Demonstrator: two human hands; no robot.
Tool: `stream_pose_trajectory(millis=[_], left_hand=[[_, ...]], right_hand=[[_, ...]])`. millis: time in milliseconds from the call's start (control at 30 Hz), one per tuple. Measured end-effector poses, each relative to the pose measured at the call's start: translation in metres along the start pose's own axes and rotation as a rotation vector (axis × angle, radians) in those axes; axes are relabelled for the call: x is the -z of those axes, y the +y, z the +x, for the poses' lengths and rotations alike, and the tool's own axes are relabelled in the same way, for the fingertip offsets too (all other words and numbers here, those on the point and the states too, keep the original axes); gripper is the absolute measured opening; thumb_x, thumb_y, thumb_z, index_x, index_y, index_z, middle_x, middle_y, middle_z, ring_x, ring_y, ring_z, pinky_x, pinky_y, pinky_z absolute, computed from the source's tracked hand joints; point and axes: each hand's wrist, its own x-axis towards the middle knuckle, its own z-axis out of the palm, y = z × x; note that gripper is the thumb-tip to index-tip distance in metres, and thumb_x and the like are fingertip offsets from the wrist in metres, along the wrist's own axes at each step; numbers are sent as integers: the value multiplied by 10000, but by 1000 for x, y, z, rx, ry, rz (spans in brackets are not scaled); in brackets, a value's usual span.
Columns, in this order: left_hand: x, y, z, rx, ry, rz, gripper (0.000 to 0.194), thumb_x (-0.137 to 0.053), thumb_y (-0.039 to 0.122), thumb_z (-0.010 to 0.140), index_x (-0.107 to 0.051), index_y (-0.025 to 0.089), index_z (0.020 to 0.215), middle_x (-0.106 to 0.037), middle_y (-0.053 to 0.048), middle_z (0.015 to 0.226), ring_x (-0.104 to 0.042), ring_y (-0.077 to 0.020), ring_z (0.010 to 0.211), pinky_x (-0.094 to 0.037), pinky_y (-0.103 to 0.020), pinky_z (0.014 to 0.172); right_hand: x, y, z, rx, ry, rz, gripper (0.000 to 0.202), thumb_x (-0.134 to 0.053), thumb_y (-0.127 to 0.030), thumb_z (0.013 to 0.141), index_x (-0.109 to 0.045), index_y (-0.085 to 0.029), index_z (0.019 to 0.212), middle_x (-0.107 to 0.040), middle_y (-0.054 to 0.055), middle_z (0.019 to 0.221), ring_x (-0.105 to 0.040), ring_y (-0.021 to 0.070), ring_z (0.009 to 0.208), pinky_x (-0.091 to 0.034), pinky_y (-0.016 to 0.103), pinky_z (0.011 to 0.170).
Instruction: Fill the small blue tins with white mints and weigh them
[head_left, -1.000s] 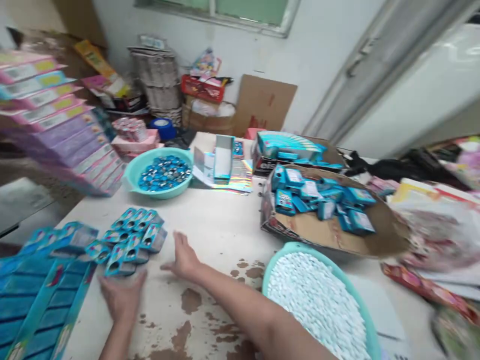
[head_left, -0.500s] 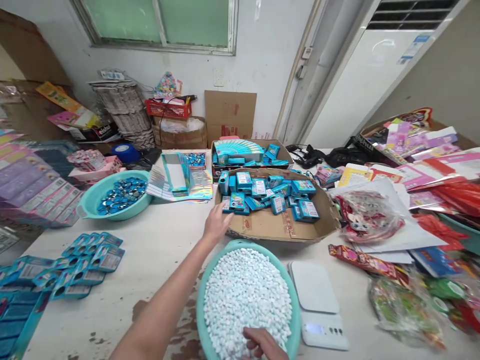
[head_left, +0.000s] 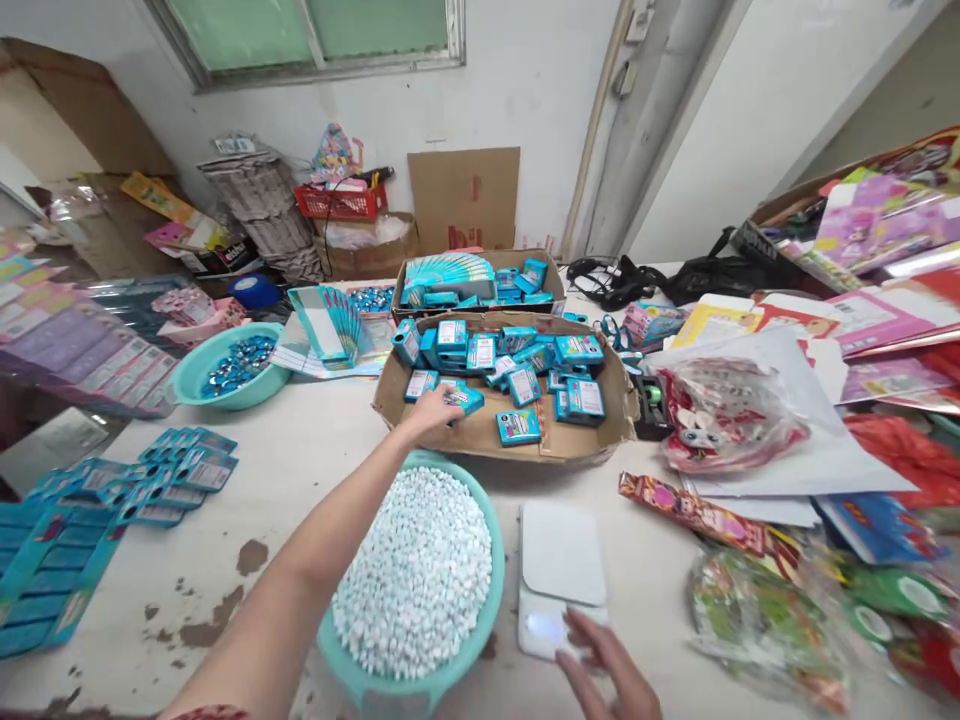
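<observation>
My left hand (head_left: pixel 430 414) reaches into the front left of a shallow cardboard tray (head_left: pixel 480 440), its fingers closed on the end of a small blue box (head_left: pixel 465 398). Several similar boxes lie jumbled in the tray, and one blue box (head_left: pixel 517 427) sits apart near the front. Below my left forearm stands a turquoise basin (head_left: pixel 491 590) full of small white pellets (head_left: pixel 424 570). My right hand (head_left: pixel 611 670), fingers apart and holding nothing, hovers at the front edge of a white scale (head_left: pixel 562 555) with a lit display.
Several blue boxes (head_left: pixel 187 470) stand at the left. Behind them is a basin (head_left: pixel 225 395) of shiny blue pieces, beside folded card sheets (head_left: pixel 330 325). Another carton (head_left: pixel 559 290) stands behind the tray. Plastic bags (head_left: pixel 757 620) and a long red packet (head_left: pixel 697 515) lie right.
My left hand has moved into the tray and onto a box. One box now lies on the tray's front floor. My right hand has left the pellets for the scale. The view has shifted right.
</observation>
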Motion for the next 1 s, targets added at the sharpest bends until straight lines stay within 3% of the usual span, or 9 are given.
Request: stream_pose_trajectory(millis=[67, 167, 267, 333, 433, 533, 667, 867, 1000], left_hand=[[12, 5, -47, -139, -48, -118, 461, -719, 345, 569, -655, 215, 1007, -683, -73, 959, -614, -267, 888, -448, -317, 725], [20, 17, -121, -376, -233, -175, 401, -758, 382, 553, -692, 223, 915, -687, -54, 913, -612, -244, 837, -449, -311, 718], [16, 17, -167, -486, -421, -206, 434, -705, 449, 655, -660, 240, 1032, -684, -37, 955, -612, -214, 834, -458, -303, 729], [6, 0, -170, -457, -337, -222, 390, -586, 461, 781, -626, 233, 1095, -669, -46, 1027, -606, -209, 897, -461, -319, 778], [-18, -42, -144, -471, -130, -110, 315, -466, 402, 877, -632, 194, 1046, -642, -77, 1099, -562, -223, 1039, -408, -370, 930], [-47, -78, -118, -653, -184, 56, 291, -432, 344, 904, -636, 185, 1037, -615, -85, 1156, -513, -221, 1110, -335, -390, 1017], [-64, -99, -119, -738, -235, 244, 293, -420, 383, 909, -643, 209, 983, -622, -64, 1047, -515, -211, 1036, -346, -380, 979], [-54, -107, -142, -423, -177, 249, 227, -487, 374, 841, -649, 220, 799, -616, -47, 876, -547, -200, 914, -386, -306, 840], [-51, -107, -148, -63, -101, -301, 185, -630, 362, 687, -588, 208, 593, -577, -17, 687, -552, -210, 838, -384, -288, 763]], right_hand=[[3, -24, 24, 172, 19, -81, 390, -583, -408, 843, -589, -228, 1189, -658, 109, 1102, -647, 261, 961, -562, 370, 744], [-13, -66, 60, 349, 74, -172, 646, -657, -440, 776, -456, -181, 1334, -501, 169, 1343, -462, 333, 1250, -430, 520, 987], [-33, -94, 75, 254, -125, -86, 614, -674, -385, 750, -485, -198, 1303, -614, 138, 1213, -573, 321, 1119, -474, 482, 926], [-38, -97, 71, 53, -216, 61, 491, -668, -375, 747, -553, -214, 1196, -689, 88, 1058, -652, 275, 946, -524, 423, 835], [-37, -84, 53, -248, -172, 307, 419, -731, -426, 672, -609, -196, 1000, -721, 52, 919, -671, 237, 802, -551, 373, 745], [-36, -70, 30, -434, -68, 436, 469, -802, -439, 573, -627, -182, 923, -731, 52, 872, -671, 238, 769, -558, 378, 724], [-48, -68, 5, -489, 81, 473, 478, -824, -437, 536, -626, -184, 890, -728, 53, 853, -664, 229, 756, -556, 389, 736], [-68, -79, -9, -383, 190, 407, 518, -821, -441, 521, -592, -198, 917, -697, 21, 794, -638, 205, 712, -546, 354, 686], [-73, -84, -7, -321, 127, 351, 463, -776, -469, 584, -605, -188, 909, -693, 29, 806, -627, 202, 731, -528, 336, 697]])
